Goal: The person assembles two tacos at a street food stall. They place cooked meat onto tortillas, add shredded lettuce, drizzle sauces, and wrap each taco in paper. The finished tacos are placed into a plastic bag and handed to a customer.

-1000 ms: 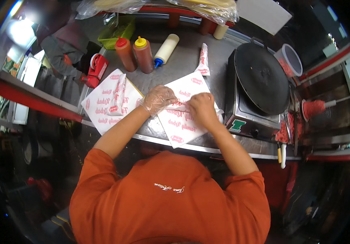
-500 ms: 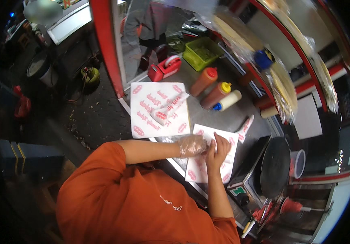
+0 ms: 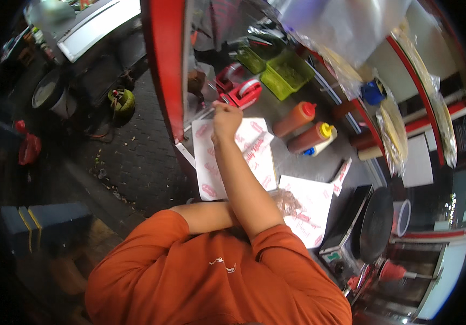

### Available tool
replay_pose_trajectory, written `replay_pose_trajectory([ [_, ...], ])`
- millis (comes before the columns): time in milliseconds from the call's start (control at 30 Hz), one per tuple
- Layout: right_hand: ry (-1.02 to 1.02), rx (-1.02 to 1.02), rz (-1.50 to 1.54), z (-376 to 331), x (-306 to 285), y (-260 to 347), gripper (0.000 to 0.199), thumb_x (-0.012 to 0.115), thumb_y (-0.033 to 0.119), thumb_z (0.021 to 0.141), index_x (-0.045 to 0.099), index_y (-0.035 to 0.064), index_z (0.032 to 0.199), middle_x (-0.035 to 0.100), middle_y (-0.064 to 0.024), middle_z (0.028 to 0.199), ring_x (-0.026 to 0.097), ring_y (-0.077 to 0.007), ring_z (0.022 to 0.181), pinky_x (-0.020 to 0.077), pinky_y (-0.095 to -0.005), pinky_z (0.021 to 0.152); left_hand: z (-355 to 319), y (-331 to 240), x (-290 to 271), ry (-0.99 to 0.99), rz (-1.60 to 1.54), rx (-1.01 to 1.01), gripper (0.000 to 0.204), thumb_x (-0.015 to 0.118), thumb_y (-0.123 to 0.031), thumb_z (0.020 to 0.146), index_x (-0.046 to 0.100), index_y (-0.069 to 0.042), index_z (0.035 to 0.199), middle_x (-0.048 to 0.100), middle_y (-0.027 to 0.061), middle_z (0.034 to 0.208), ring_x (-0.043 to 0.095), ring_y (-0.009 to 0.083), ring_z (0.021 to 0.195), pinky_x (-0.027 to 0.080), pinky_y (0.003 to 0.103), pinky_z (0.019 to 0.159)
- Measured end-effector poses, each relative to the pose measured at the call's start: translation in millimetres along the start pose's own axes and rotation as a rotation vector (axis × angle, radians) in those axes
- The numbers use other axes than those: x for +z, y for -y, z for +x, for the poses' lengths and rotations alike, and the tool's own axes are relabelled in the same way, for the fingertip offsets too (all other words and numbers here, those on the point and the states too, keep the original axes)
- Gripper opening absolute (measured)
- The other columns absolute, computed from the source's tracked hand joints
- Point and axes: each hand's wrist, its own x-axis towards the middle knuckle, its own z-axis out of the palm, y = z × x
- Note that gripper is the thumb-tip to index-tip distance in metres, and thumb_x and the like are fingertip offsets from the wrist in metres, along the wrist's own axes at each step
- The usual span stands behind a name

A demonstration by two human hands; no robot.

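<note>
My right hand [image 3: 226,119], bare, reaches across my left forearm to the near end of a red tape dispenser [image 3: 248,95]. Its fingers are closed, and what they pinch is not visible. My left hand [image 3: 288,203], in a clear plastic glove, is partly behind my right forearm. Its blurred fingers press on printed wrapping paper [image 3: 315,189] at the right stack. On the left stack of printed paper [image 3: 209,176] lies a paper-wrapped roll [image 3: 257,149]. Another slim wrapped roll [image 3: 342,176] lies beyond the right stack.
Sauce bottles with a red cap [image 3: 295,119] and a yellow cap [image 3: 311,138] stand behind the paper. A green basket [image 3: 286,76] is farther back. A round black griddle [image 3: 376,226] stands at the right, a red post [image 3: 167,65] at the left. Bagged flatbreads [image 3: 393,132] fill the shelf.
My right hand has left the right paper stack and swung left and away to the tape dispenser. My left hand stays at the right stack. The whole view has shifted slightly.
</note>
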Motion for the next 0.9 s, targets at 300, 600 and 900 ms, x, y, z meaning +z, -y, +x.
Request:
replay_pose_trajectory([
  [300,0.016,-0.038,-0.242,-115.5,-226.2,51.5,0.017,0.062,0.017,0.103,0.066,0.0002,0.103,0.068,-0.0144,0.086,0.063,-0.0229,0.078,0.0512,-0.0362,0.075,65.8,-42.7,12.7,0.188,-0.346,0.000,0.028,0.069,-0.016,0.090,0.067,-0.005,0.116,0.071,0.0140,0.122,0.064,0.0301,0.121,0.053,0.044,0.098],
  [600,-0.162,0.517,-0.618,-222.1,-397.5,26.6,0.041,0.069,0.029,0.102,0.069,-0.0063,0.080,0.067,-0.0120,0.065,0.061,-0.0166,0.052,0.0492,-0.0352,0.051,74.5,-98.1,-1.2,0.280,0.474,0.061,0.040,0.070,-0.033,0.095,0.070,-0.006,0.126,0.075,0.0154,0.114,0.070,0.0359,0.102,0.055,0.043,0.090],
  [900,-0.178,0.162,0.462,-250.4,-394.0,44.4,0.034,0.069,0.022,0.103,0.061,-0.0048,0.123,0.070,-0.0085,0.119,0.066,-0.0121,0.108,0.0540,-0.0277,0.089,30.0,-156.3,37.0,0.030,0.508,0.256,0.039,0.061,-0.012,0.102,0.059,-0.001,0.139,0.064,0.0216,0.135,0.063,0.0397,0.121,0.052,0.046,0.103],
])
